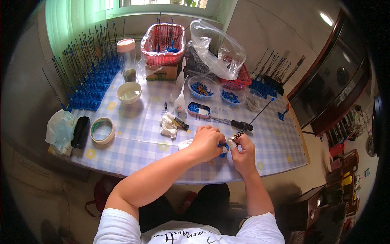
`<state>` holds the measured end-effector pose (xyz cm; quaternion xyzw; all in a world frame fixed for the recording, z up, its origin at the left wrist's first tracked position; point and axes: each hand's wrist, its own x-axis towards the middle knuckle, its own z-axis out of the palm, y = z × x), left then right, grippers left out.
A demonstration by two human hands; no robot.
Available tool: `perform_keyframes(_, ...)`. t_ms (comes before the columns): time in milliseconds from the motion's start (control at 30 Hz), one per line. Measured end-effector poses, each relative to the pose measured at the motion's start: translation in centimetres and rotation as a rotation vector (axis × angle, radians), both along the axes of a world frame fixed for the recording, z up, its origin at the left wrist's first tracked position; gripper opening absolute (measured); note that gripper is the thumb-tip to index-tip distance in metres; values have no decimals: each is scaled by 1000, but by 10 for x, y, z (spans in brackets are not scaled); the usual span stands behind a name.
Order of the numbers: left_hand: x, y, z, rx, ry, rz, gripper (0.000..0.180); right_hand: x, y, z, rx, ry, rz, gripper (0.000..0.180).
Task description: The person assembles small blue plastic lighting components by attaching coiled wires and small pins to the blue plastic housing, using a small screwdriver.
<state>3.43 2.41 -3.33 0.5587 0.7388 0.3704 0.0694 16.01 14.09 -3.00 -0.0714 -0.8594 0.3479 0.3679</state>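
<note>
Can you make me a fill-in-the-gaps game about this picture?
1. Both hands, the left hand and right hand, pinch a small ____ plastic piece with a spring.
2. The basket at the back of the table is ____.
3. The roll of tape lies to the person's ____.

Missing words: blue; red; left

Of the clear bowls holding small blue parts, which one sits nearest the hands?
The low oval dish with the reddish rim, just behind the screwdriver. The two round bowls sit farther back, toward the red baskets.
</note>
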Motion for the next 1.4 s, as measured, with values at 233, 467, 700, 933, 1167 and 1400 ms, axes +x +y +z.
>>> perform_keyframes(233, 1, 0, 0, -15, 14, 18, 25, -1, -1, 3, 9, -15, 15, 11)
perform_keyframes(467, 1, 0, -1, -9, 17, 14, 27, 1, -2, 5, -27, -51, 10, 10)
perform_keyframes(700, 0, 1, -6, 34, 28, 16, 22, 3, -3, 12, -45, -125, -1, 6)
perform_keyframes(933, -1, -1, -4, 21, 31, 10, 21, 2, -4, 14, 30, -102, 2, 9)
perform_keyframes(1167, 1, -1, -3, 29, 26, 7, 26, 2, 0, 1, -22, -67, -7, 8)
perform_keyframes(1400, -1, 0, -1, 3, 31, -2, 23, 3, 1, 1, 39, -23, -27, 9)
